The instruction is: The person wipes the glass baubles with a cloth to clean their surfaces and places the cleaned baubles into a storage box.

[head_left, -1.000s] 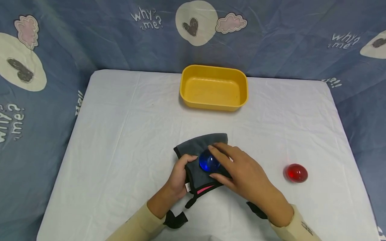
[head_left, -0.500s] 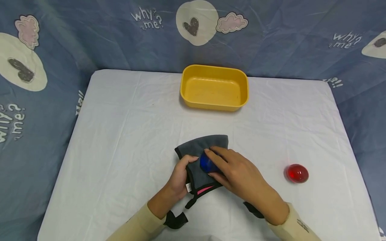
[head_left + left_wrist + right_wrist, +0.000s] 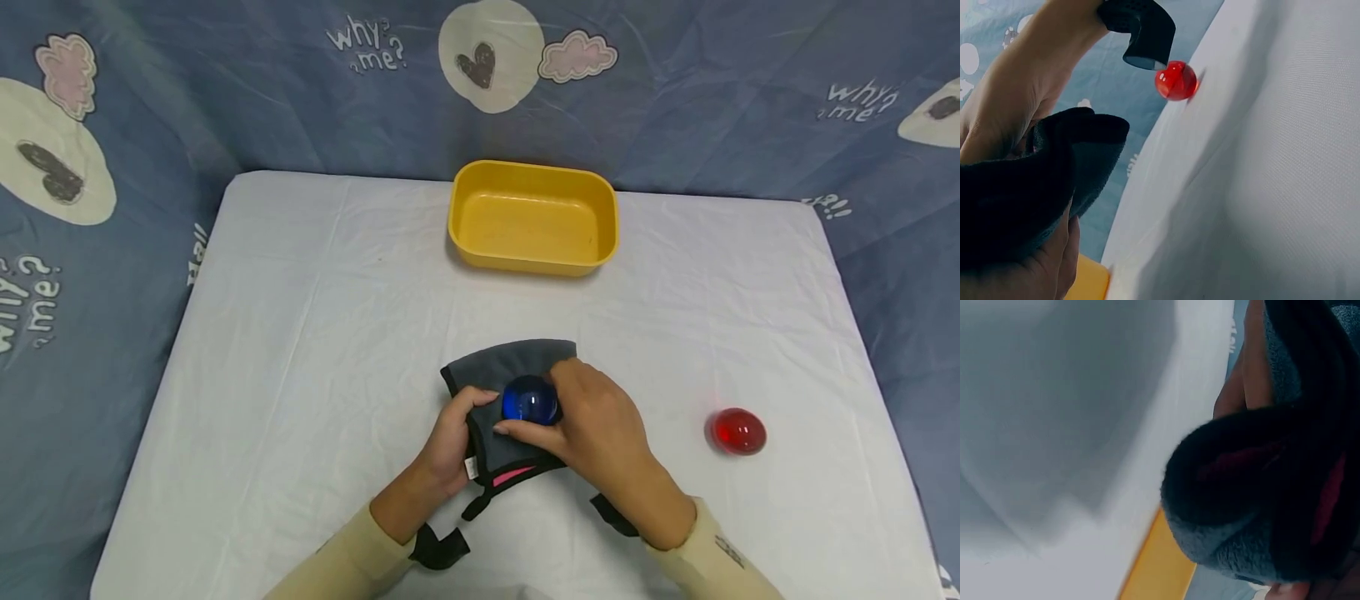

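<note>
A blue glass ball (image 3: 529,400) lies on a grey cloth (image 3: 495,358) with black edging, a loop and a pink inner side. My left hand (image 3: 444,442) grips the cloth by its left side, thumb on top and its tip near the ball. From the right, my right hand (image 3: 603,417) holds the ball, fingers curled at its right side and thumb stretched along its near side. Seen from the left wrist, the dark cloth (image 3: 1016,194) hides the ball. The right wrist view shows the cloth (image 3: 1222,544) folded over, its pink lining showing.
A red glass ball (image 3: 738,431) rests on the white-covered table (image 3: 337,333), right of the hands. At the far edge stands a yellow tray (image 3: 534,268). Black straps (image 3: 441,548) hang from both wrists. A blue printed curtain (image 3: 675,100) surrounds the table.
My right hand has shifted left and turned, its fingers drawn from over the blue ball to its right side, its thumb reaching farther left. Ball and cloth have moved slightly right.
</note>
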The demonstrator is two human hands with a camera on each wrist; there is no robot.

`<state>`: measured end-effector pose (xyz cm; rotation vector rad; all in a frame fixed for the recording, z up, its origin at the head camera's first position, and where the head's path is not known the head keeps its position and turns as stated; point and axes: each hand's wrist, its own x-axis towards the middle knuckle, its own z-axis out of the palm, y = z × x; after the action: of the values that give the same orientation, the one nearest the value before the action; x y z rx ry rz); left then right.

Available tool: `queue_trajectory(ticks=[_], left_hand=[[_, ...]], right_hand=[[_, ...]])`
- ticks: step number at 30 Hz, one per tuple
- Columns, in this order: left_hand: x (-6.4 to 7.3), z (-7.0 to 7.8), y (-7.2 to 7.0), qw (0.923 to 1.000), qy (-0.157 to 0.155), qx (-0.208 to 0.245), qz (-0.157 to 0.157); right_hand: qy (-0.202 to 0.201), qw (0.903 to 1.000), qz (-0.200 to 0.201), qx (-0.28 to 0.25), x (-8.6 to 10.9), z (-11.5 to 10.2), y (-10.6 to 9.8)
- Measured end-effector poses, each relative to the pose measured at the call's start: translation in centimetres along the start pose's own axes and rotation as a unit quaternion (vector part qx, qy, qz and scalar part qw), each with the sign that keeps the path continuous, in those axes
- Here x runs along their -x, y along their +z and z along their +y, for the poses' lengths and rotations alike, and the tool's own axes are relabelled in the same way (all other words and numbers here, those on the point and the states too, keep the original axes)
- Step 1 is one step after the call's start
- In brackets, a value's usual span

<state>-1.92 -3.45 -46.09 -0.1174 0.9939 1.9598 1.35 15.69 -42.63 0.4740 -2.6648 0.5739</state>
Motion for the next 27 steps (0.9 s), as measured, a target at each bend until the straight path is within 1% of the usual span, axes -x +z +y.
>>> queue_trajectory(ticks=[2,4,7,9,11,13,14,16,20,23,27], left_hand=[[0.0,0.0,0.0,1.0,-0.003,0.001,-0.003],[0.1,0.0,0.0,1.0,-0.004,0.0,0.0],[0.2,0.1,-0.1,0.9999,0.001,-0.003,0.015],[0.2,0.2,-0.2,0.9997,0.006,-0.006,0.024],[0.2,0.3,-0.2,0.9995,0.007,-0.008,0.028],[0.3,0.4,-0.3,0.9996,0.007,-0.01,0.027],[0.3,0.4,-0.3,0.9996,0.006,-0.009,0.025],[0.4,0.4,-0.3,0.9997,0.004,-0.009,0.023],[0.5,0.3,-0.3,0.9997,0.005,-0.01,0.023],[0.5,0.3,-0.3,0.9995,0.009,-0.012,0.028],[0.5,0.3,-0.2,0.9995,0.01,-0.013,0.028]], right_hand=[[0.006,1.0,-0.002,0.005,0.0,-0.1,0.0],[0.01,0.9998,-0.017,0.004,0.0,-0.1,-0.2],[0.006,0.998,-0.062,-0.006,0.0,0.0,-1.1],[-0.008,0.9947,-0.102,-0.01,-0.1,-0.1,-1.8],[-0.033,0.9898,-0.139,-0.007,-0.3,-0.2,-2.5],[-0.06,0.9846,-0.164,-0.001,-0.4,-0.3,-2.9],[-0.071,0.9827,-0.171,0.005,-0.4,-0.4,-2.9],[-0.086,0.981,-0.174,0.011,-0.3,-0.5,-3.0],[-0.091,0.9829,-0.16,0.01,-0.3,-0.5,-2.8],[-0.087,0.9858,-0.144,0.001,-0.3,-0.4,-2.4],[-0.069,0.9909,-0.116,-0.008,-0.2,-0.4,-1.8]])
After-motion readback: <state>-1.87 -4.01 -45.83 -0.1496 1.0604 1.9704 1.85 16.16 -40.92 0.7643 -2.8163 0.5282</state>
